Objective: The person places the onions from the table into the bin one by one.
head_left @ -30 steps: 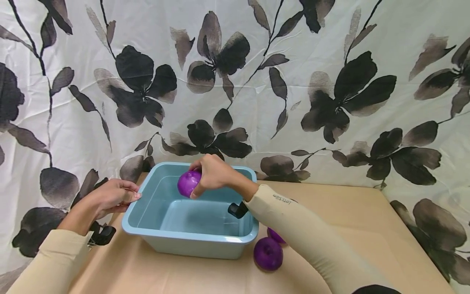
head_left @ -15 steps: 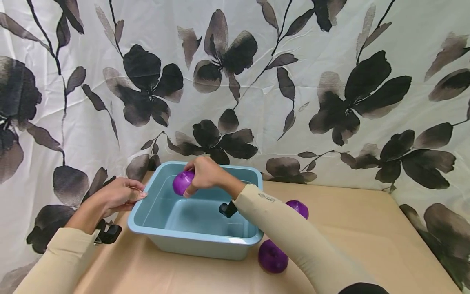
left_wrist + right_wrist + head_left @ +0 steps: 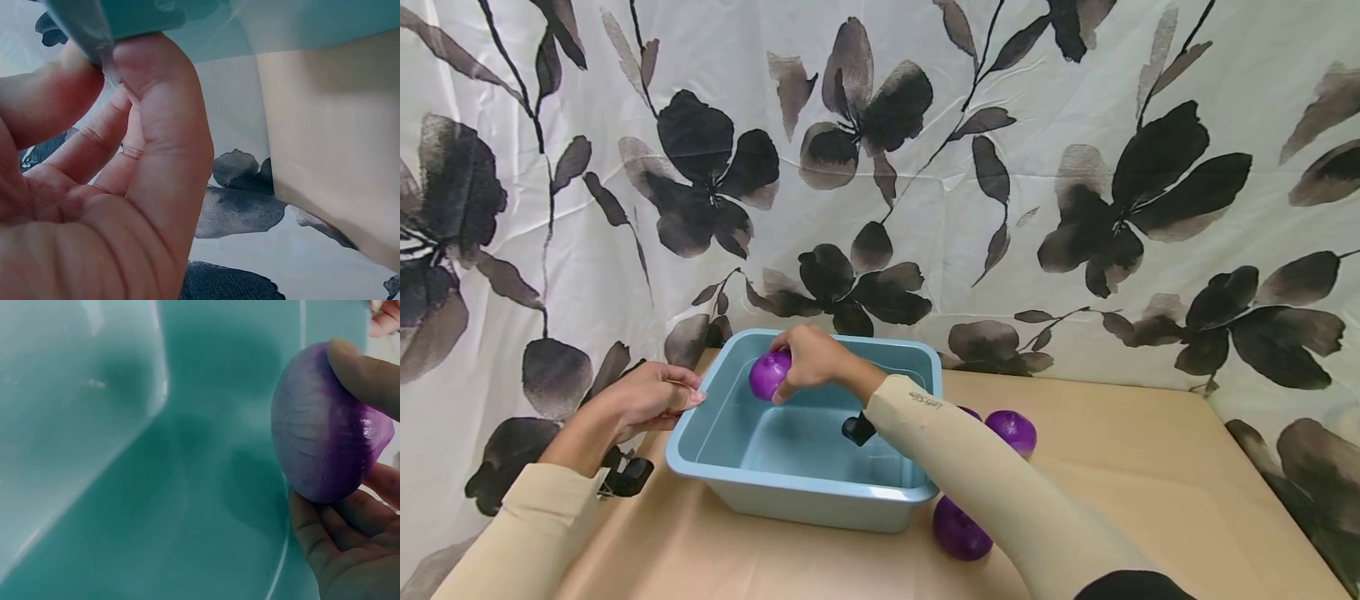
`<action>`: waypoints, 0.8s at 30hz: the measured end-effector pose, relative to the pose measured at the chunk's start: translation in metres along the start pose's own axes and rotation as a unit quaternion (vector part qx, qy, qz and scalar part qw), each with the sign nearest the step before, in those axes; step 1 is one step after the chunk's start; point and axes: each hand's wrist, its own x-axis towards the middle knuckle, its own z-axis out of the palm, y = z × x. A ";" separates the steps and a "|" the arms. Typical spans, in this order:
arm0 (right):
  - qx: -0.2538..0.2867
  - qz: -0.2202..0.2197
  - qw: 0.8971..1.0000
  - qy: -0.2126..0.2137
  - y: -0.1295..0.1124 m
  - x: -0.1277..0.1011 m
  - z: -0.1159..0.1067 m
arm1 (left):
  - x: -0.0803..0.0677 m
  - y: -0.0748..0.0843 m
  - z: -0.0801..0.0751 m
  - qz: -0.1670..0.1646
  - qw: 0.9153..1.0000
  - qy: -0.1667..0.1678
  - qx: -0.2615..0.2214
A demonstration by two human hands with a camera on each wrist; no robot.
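Now your right hand [image 3: 812, 357] grips the round purple onion [image 3: 768, 374] over the light blue rectangular plastic tub [image 3: 805, 487], fingers curled round the onion's top and side, and it hangs inside the tub's far left corner, above the floor. Since a second ago that hand has drifted a little towards the tub's left wall and slightly lower; I judge you are about to set the onion down inside, though it has not touched bottom yet. The right wrist view shows the onion [image 3: 325, 425] pinched between fingertip and palm, with bare teal floor below.

Your left hand [image 3: 640, 402] sits at the tub's left rim just as it did earlier. In the left wrist view the thumb [image 3: 159, 125] and a finger pinch the rim edge [image 3: 81, 25], so it is holding the tub steady.

More has come into view to the right of the tub as your head turned: a second purple onion [image 3: 958, 531] lies on the tan table [image 3: 1150, 500] by the tub's near right corner, and a third onion [image 3: 1013, 431] lies further back, beside the tub's right wall.

Something purple just behind your right sleeve [image 3: 1000, 492] is mostly hidden; I cannot tell whether it is a fourth onion. The black wrist cameras are only partly seen.
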 end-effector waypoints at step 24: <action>-0.084 0.021 0.993 -0.086 0.002 0.016 0.040 | 0.000 0.001 0.001 -0.009 1.000 0.011 0.001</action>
